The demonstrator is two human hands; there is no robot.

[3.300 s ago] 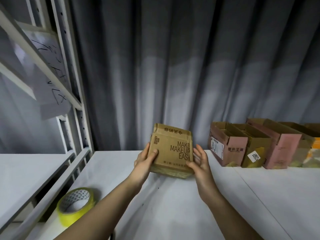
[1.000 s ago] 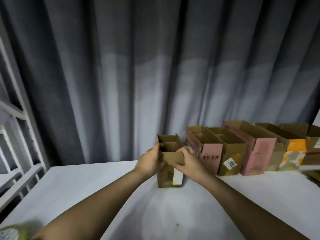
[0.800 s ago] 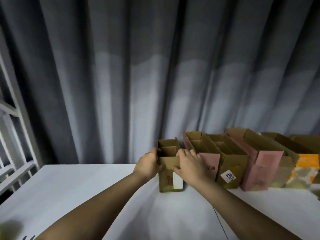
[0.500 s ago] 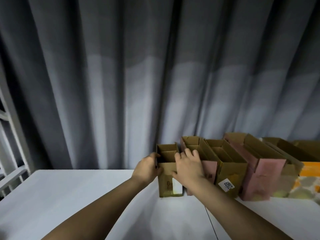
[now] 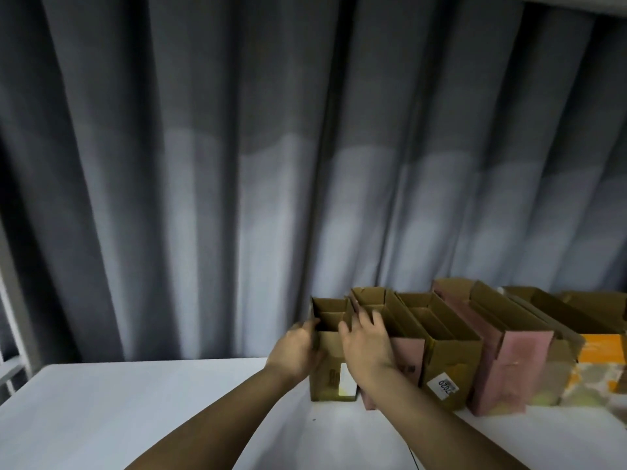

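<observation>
Two bare hands meet on one small open-topped brown cardboard box, which stands upright on the white table at the left end of a row of cartons. Its right wall sits against the neighbouring pink-fronted cardboard box.

Left hand: your forearm reaches in from the lower centre and rises toward the box. The palm lies against the left wall, with the fingers curled round the left front corner near the rim, so this hand grips the box.

Right hand: your forearm enters from the lower right, with the back of the hand facing the camera. The fingers are slightly apart and laid across the box's upper right edge, where it meets the pink-fronted box. The thumb is hidden, and you cannot tell whether the fingertips hook over the wall or only press on it.

Further right stand a brown carton with a white printed label, a tall pink carton and an orange patterned carton. Behind the row hangs a grey pleated curtain.
</observation>
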